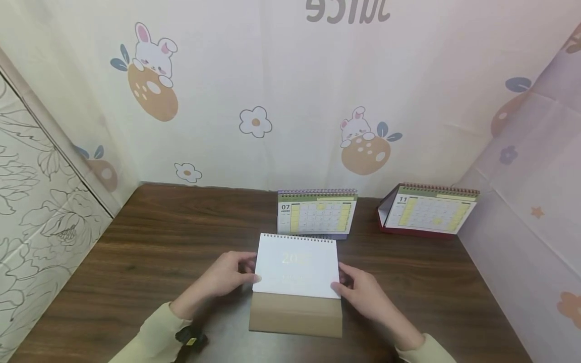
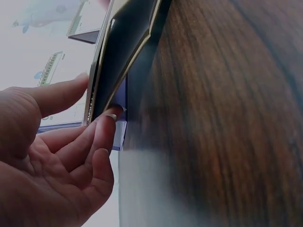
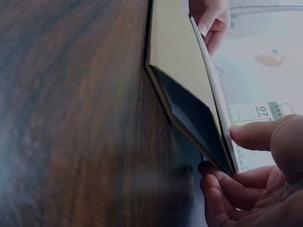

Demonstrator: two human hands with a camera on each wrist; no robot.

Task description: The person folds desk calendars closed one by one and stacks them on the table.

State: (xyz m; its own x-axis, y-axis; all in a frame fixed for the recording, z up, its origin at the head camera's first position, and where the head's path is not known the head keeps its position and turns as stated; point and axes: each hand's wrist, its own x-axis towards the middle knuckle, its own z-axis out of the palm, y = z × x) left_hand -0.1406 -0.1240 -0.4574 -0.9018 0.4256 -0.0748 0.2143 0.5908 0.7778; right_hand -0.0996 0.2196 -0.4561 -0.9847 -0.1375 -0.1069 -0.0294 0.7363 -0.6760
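Note:
A spiral-bound desk calendar [image 1: 297, 267] with a white cover and a tan cardboard stand [image 1: 296, 313] is held between both hands. On its left edge, the left hand [image 1: 229, 273] pinches the pages and stand, thumb in front and fingers behind. The right hand [image 1: 363, 290] grips the opposite edge the same way. From the left wrist view, the fingers of the left hand [image 2: 71, 146] curl under the back of the folded stand. In the right wrist view the stand's hollow dark inside shows beside the right hand [image 3: 260, 165].
Just behind stands a calendar [image 1: 317, 214] showing 07, partly covered by the held one. Farther right is another calendar [image 1: 428, 209] showing 11, on a red base. Both rest on the dark wooden table [image 1: 159, 227], near the patterned curtain [image 1: 218, 75].

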